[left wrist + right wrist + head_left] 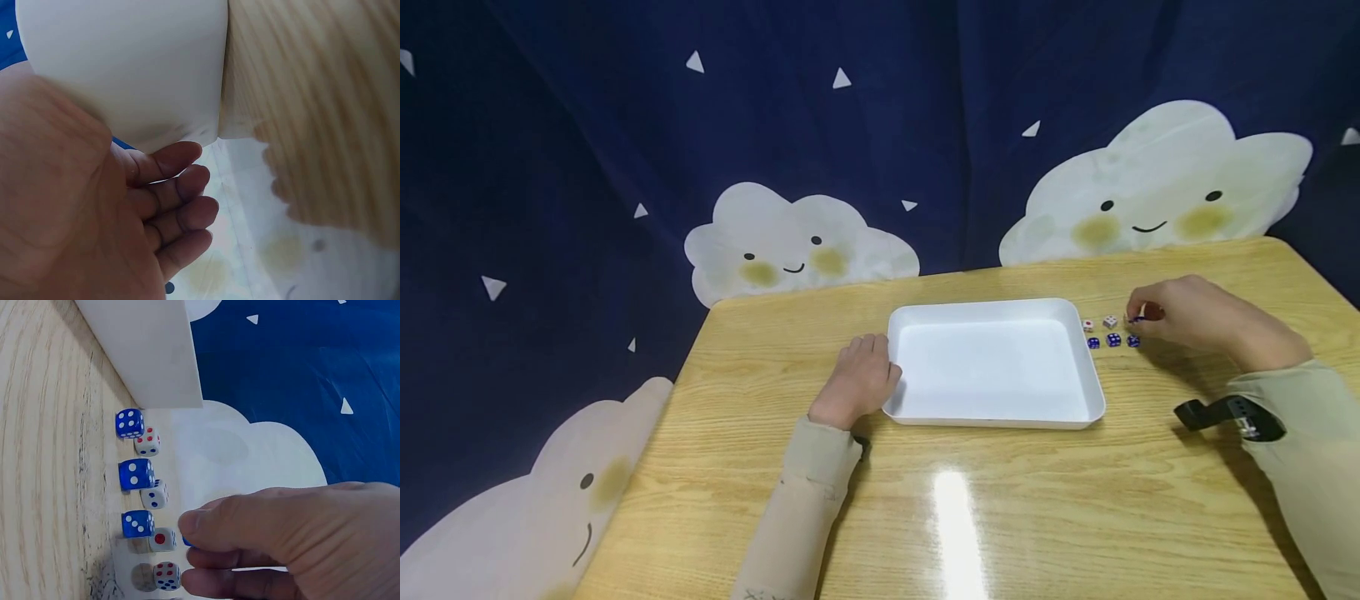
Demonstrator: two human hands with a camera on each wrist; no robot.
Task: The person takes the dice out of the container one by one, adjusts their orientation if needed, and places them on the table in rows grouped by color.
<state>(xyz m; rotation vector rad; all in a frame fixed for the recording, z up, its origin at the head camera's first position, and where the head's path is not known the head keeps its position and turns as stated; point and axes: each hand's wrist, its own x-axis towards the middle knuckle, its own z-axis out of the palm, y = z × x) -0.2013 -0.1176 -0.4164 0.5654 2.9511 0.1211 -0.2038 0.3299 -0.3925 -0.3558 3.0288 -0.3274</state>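
Observation:
A shallow white tray [985,422] lies on the table. My left hand [865,372] grips its left wall, the thumb over the rim and the fingers [194,212] bent along the outer side. Past the tray's right end, my right hand [1202,321] pinches a blue die [186,541] between thumb and fingers; most of that die is hidden. Just under these fingertips stand two rows of small dice. The nearer row has three blue dice [1113,340]; behind it is a row of white dice [154,494] with red and blue pips.
The wooden table [752,500] carries a bright light reflection in front of the tray. A dark blue curtain [865,133] with smiling clouds and white triangles hangs along the back and left table edges. A black strap [1232,412] sits at the right sleeve's cuff.

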